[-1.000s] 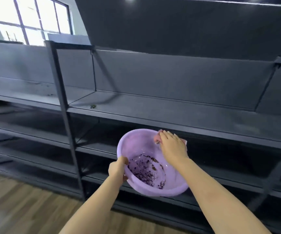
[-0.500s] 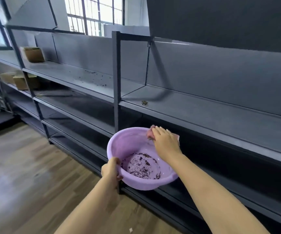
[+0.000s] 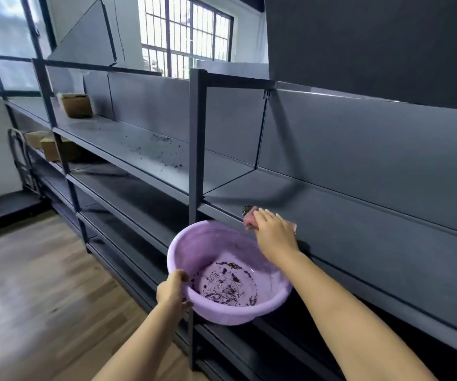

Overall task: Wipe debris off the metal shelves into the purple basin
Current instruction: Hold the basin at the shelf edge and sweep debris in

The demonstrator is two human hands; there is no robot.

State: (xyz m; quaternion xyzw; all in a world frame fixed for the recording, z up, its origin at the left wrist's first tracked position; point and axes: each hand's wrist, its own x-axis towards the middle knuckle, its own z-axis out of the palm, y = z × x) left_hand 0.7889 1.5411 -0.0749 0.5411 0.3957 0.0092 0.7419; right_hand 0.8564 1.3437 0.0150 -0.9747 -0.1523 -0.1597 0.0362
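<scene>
Item: my left hand grips the purple basin rim, below the shelf lip. My right hand, fingers flat, presses the pink cloth beside debris. Best: sweep toward the edge, basin tucked under.

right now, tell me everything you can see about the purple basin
The purple basin is a round, glossy bowl that looks like plastic, with a rolled rim. It is held in the air just below the front edge of the shelf, tilted slightly. The left hand grips its near rim. Dark crumbs and thin strands lie scattered across its bottom.
</scene>
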